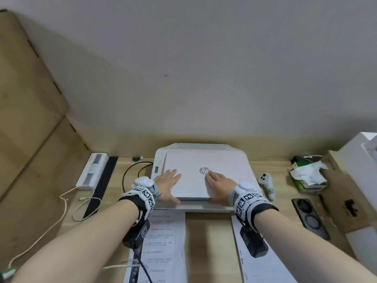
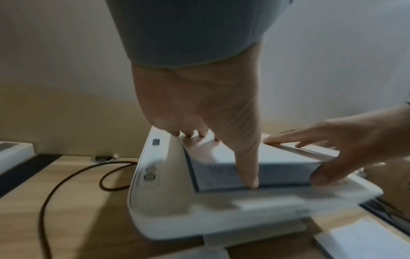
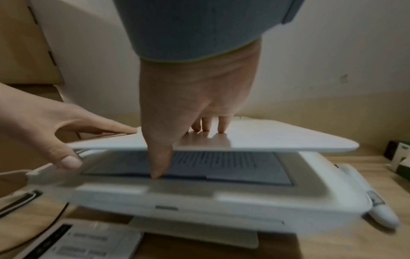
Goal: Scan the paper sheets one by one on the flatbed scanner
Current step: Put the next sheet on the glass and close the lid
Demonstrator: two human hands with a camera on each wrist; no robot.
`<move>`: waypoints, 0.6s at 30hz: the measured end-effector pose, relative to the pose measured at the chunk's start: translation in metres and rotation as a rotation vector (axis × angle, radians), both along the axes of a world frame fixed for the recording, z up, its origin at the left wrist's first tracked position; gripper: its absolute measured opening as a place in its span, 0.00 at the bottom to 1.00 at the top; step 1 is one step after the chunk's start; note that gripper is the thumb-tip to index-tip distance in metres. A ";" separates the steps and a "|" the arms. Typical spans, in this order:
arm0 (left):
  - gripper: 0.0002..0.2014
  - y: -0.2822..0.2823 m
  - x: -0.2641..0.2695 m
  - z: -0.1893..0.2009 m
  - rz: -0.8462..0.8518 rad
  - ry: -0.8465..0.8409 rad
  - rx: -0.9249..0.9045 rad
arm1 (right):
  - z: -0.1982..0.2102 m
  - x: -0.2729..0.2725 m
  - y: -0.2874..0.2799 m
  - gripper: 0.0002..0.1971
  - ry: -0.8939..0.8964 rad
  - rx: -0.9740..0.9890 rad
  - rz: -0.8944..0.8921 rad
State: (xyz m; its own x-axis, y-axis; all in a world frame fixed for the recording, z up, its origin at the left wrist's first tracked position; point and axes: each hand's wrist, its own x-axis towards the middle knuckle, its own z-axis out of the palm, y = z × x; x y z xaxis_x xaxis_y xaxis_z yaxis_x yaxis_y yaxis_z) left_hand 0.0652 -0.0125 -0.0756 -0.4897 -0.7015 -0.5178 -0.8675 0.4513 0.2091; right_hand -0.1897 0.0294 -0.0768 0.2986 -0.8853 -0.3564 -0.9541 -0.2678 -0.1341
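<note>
Bare forearms (image 1: 81,233), black tag-marked wrist straps (image 1: 247,203)

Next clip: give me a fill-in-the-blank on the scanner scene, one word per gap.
1. The left hand and right hand both rest on the scanner's ___.
2. Beneath it, on the scanner, lies a printed ___.
3. The white controller lies to the scanner's ___.
Missing: lid; sheet; right.
</note>
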 end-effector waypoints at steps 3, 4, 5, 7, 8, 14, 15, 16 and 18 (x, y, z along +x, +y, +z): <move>0.40 0.012 0.005 -0.023 0.027 -0.002 0.039 | -0.020 0.004 0.012 0.31 -0.022 0.032 -0.012; 0.37 0.015 0.007 -0.028 0.047 0.024 0.032 | -0.025 0.004 0.014 0.28 -0.039 0.012 -0.020; 0.35 0.017 0.007 -0.028 0.063 0.048 0.019 | -0.028 0.002 0.016 0.27 -0.061 -0.022 -0.032; 0.33 0.016 0.008 -0.030 0.088 0.100 -0.001 | -0.033 0.000 0.012 0.25 -0.092 -0.080 -0.038; 0.32 0.017 0.011 -0.028 0.123 0.139 -0.012 | -0.035 0.002 0.007 0.23 -0.085 -0.101 -0.027; 0.33 0.034 0.034 -0.040 0.488 0.383 -0.192 | -0.052 0.021 -0.015 0.19 -0.125 -0.211 0.020; 0.33 0.036 0.041 -0.043 0.589 0.420 -0.198 | -0.055 0.029 -0.021 0.20 -0.159 -0.216 0.028; 0.32 0.038 0.046 -0.046 0.685 0.455 -0.185 | -0.058 0.037 -0.025 0.21 -0.186 -0.217 0.028; 0.31 0.040 0.054 -0.051 0.824 0.518 -0.111 | -0.056 0.050 -0.029 0.23 -0.218 -0.241 0.027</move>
State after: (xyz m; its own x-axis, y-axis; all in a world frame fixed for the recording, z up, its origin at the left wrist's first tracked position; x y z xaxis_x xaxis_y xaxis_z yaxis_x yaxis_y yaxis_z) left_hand 0.1191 0.0274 -0.1264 0.0273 -0.9575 -0.2873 -0.7324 -0.2148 0.6462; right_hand -0.1393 0.0000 -0.1328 0.3690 -0.9273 -0.0624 -0.9021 -0.3412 -0.2642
